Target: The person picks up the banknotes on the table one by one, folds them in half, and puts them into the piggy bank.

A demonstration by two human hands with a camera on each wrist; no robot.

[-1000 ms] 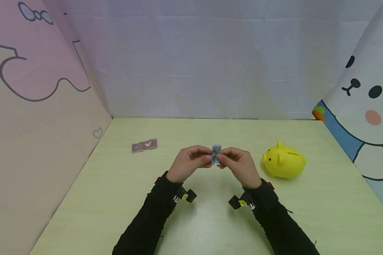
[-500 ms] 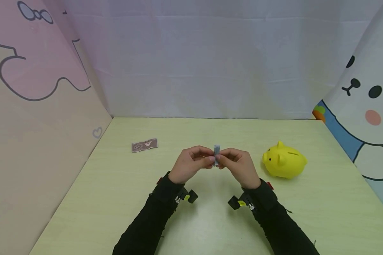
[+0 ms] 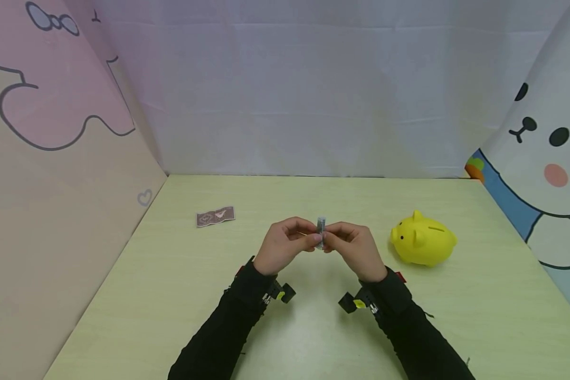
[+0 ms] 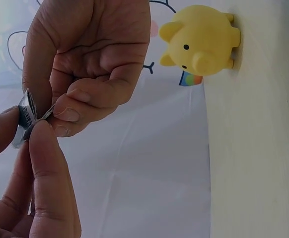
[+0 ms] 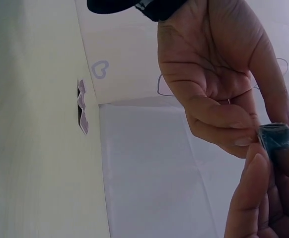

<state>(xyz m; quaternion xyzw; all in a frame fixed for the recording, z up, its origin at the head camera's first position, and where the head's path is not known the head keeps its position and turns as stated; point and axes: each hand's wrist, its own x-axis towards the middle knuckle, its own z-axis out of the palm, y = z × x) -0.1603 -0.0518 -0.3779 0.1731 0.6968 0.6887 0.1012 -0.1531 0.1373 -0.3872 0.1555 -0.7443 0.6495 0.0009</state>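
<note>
Left hand: the left hand [image 3: 285,245] is raised above the table, thumb and fingertips curled in to pinch the folded banknote [image 3: 320,232] from its own side.
Right hand: the right hand [image 3: 353,247] mirrors it, thumb and forefinger pinching the same note from the other side; the two sets of fingertips nearly meet.
Folded banknote: a small grey-blue note, folded narrow and held upright between both hands over the middle of the table, clear of the surface. The left wrist view shows its folded edge [image 4: 26,116] poking out between the fingers; the right wrist view shows its top end [image 5: 278,139].
Piggy bank: a yellow piggy bank [image 3: 423,240] stands on the table to the right of the hands, near but apart, snout towards them and slot on top.
Second note: a brownish banknote [image 3: 215,216] lies flat on the table to the far left, well apart from the hands.
Table: pale green top [image 3: 313,338], bare between hands and piggy bank.
Surroundings: cartoon-printed panels wall the table at left and right, a plain pale sheet at the back.
In the way: nothing lies between the hands and either the piggy bank or the second note.
</note>
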